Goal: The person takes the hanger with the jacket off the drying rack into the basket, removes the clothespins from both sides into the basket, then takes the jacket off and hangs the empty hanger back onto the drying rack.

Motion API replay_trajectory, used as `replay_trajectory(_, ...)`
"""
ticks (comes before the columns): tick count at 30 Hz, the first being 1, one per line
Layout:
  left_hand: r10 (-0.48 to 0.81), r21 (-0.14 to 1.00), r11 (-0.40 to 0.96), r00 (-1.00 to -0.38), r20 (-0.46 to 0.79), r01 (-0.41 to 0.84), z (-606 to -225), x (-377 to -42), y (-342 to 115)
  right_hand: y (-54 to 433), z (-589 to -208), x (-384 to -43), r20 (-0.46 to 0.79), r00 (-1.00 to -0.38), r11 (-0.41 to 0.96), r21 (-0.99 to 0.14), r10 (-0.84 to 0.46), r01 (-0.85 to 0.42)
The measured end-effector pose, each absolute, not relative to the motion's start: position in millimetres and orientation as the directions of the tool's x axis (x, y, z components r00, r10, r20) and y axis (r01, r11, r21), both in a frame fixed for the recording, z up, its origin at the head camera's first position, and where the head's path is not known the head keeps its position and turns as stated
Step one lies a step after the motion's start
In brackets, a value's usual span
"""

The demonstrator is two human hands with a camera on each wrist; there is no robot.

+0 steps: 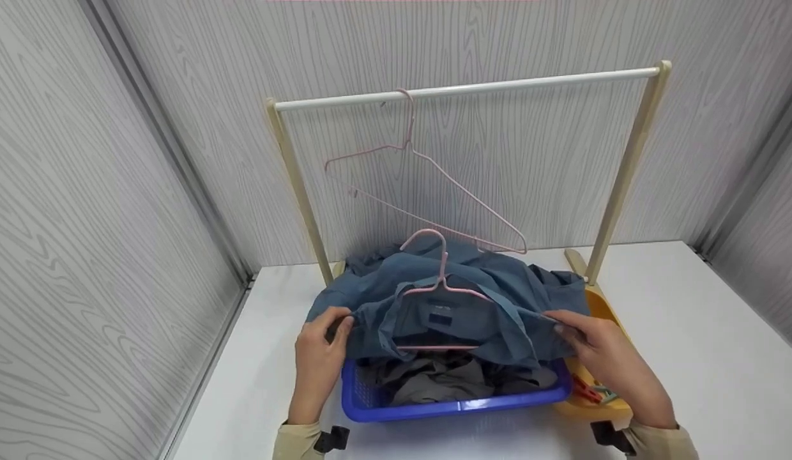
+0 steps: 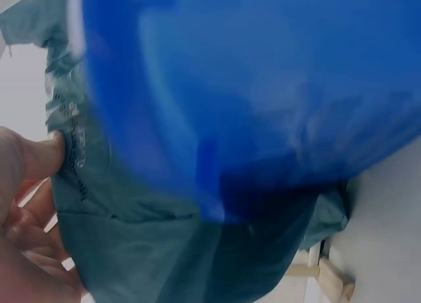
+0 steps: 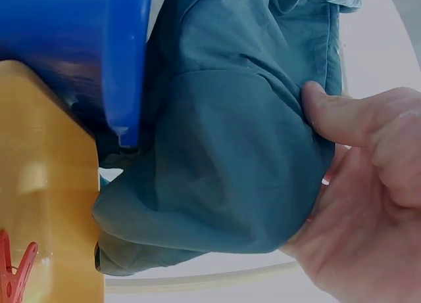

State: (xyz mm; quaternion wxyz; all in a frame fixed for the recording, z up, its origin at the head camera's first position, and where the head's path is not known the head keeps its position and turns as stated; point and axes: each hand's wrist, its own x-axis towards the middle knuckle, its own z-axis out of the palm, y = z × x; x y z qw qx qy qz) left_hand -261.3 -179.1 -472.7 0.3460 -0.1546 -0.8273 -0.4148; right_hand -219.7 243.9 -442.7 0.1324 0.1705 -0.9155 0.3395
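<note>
A blue-green shirt (image 1: 498,275) lies spread over the back of a blue basket (image 1: 460,407), its collar facing the person. Inside the neck opening sits a pink hanger (image 1: 443,271), hook upward, its shoulders partly covered by cloth. The left hand (image 1: 324,345) pinches the shirt's left shoulder between thumb and fingers; printed lettering shows beside that thumb in the left wrist view. On the other side the right hand (image 1: 594,348) pinches the right shoulder, thumb on the near face in the right wrist view. Dark grey clothing (image 1: 441,380) fills the basket below.
Behind stands a rack with a white rail (image 1: 472,87) and wooden posts (image 1: 629,172). Another pink hanger (image 1: 469,191) hangs from the rail. A yellow basket (image 1: 591,409) with red and green clothespins (image 1: 586,388) is at the right, partly behind the blue basket.
</note>
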Motion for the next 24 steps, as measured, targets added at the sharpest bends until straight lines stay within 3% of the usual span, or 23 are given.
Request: replay_trajectory(24, 0.054, 0.466, 0.521, -0.573, 0.818, 0.715, -468.0, -249.8, -146.3, 250.8, -438.1, -216.1, 0.289, -0.904, 0.683, -0.593, -0.313, -0.426)
